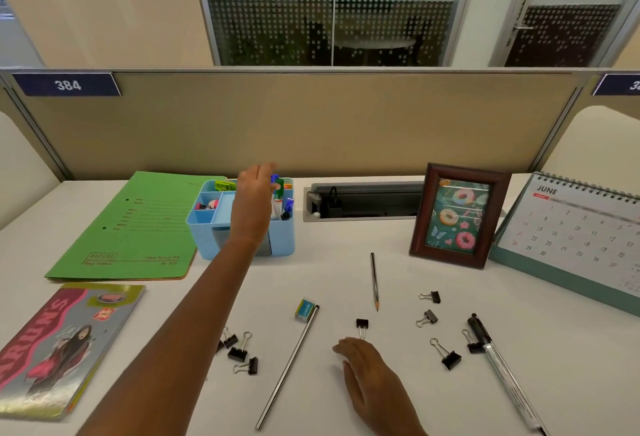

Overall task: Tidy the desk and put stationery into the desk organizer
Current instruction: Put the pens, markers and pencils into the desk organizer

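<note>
The left grip (252, 200) is extended over the organizer (282, 239) at the rear of the table (346, 238), evidently for depositing; whether anything is held cannot be told. The right grip (367, 369) is laid flat, fingers straight, at a loose clip (362, 324), presumably next.

The desk (332, 248) is seen in white. The desk organizer (207, 241) is coloured pale blue, and blue, green and orange caps (289, 202) are shown in it. The folder (138, 227) is green, printed with dark lines. The notebook (65, 342) is grey, marked with pink lettering and a yellow-green edge. The binder clips (451, 359) are black with silver wire handles. The eraser (306, 311) is wrapped in a blue and yellow sleeve. The pencil (374, 279) is dark; the marker (498, 363) is black-capped with a pale barrel. The picture frame (420, 213) is dark brown, its teal picture patterned with pink and orange doughnuts. The calendar (571, 227) is white on a teal base.
</note>
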